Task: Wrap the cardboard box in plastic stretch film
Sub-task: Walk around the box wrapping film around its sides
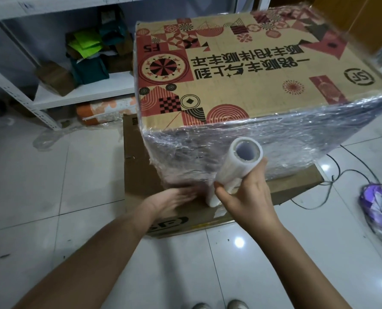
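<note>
Box [241, 70]: rigid, bulky, centre frame, sides filmed. Roll [236, 168] at 6 o'clock: light, slippery; right hand [248, 192] curls round its middle. Left hand [174, 199], fingers straight, presses film.

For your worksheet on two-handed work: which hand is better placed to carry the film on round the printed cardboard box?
The right hand: it already grips the white stretch-film roll. The left hand lies flat against the printed cardboard box, probably pinning the film.
</note>
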### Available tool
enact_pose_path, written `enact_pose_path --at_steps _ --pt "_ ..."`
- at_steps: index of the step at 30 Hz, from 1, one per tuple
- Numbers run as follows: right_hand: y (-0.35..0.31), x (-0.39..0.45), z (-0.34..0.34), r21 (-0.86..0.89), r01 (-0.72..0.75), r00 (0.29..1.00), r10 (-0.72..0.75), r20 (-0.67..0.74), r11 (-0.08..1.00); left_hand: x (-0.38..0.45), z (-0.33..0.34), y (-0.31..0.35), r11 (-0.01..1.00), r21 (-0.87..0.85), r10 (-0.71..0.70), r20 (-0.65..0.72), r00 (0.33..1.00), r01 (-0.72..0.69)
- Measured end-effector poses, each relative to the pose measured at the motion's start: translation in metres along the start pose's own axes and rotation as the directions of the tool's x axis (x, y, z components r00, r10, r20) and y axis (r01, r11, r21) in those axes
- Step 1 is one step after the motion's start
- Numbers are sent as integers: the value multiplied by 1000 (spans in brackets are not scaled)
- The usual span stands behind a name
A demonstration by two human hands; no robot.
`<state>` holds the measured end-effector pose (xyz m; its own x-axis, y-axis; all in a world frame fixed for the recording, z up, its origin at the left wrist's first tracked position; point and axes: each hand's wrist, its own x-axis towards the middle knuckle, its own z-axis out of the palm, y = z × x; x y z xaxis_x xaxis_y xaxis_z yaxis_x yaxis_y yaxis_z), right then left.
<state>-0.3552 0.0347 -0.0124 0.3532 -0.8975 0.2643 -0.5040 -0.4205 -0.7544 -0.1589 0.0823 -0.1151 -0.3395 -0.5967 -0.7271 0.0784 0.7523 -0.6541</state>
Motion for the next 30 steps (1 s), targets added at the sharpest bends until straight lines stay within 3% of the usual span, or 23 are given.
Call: enact_pose_path --at_steps 1,2,4,5,6,9,10,11,12,13,14,17,19,22,25,30 --pt "0 0 0 -17 9 1000 -9 -18 1000 0 5 -9 1000 22 13 -51 999 -12" --pt "2 1 0 -7 3 1000 -3 -31 1000 -3 9 -16 994 -33 -105 -33 994 104" --pt "3 2 2 59 -13 999 14 -29 998 -5 11 -13 987 -24 -160 21 987 161" --pt "3 2 3 97 -38 999 41 -28 995 -9 8 -14 990 -7 -139 18 990 139" --pt "2 1 5 153 -85 995 91 -33 985 -8 6 -13 986 136 -98 30 995 93" --pt "0 -4 12 337 -189 970 230 -84 922 0 -2 -12 977 212 32 -23 999 -26" --pt "-2 -7 15 351 -196 963 247 -108 916 3 -4 -4 927 356 159 -83 984 -120" --pt "-3 -9 18 324 -196 959 250 -133 925 8 -3 3 909 385 210 -95 973 -159" --pt "-4 -11 21 280 -201 954 253 -161 939 10 -4 5 928 350 181 -119 976 -129" --pt "-4 -13 23 222 -207 949 251 -190 953 4 -12 2 875 472 186 -122 975 -108" --pt "-5 -14 25 171 -211 944 246 -219 962 1 -11 -3 913 402 124 -98 987 -75" --pt "-7 -15 31 117 -206 945 229 -232 971 -16 -8 -20 981 172 -44 -274 961 94" --pt "-5 -15 34 79 -211 946 224 -232 974 -27 -6 -45 996 61 -50 -180 982 62" --pt "1 -11 34 31 -253 941 253 -225 967 -34 -7 -68 971 -31 -237 -256 937 237" --pt "8 -6 29 86 -277 940 289 -183 957 -37 -6 -74 954 250 -88 -304 948 169" --pt "19 -8 13 83 -207 973 214 -89 975 -37 1 -75 983 129 -63 -420 905 128"
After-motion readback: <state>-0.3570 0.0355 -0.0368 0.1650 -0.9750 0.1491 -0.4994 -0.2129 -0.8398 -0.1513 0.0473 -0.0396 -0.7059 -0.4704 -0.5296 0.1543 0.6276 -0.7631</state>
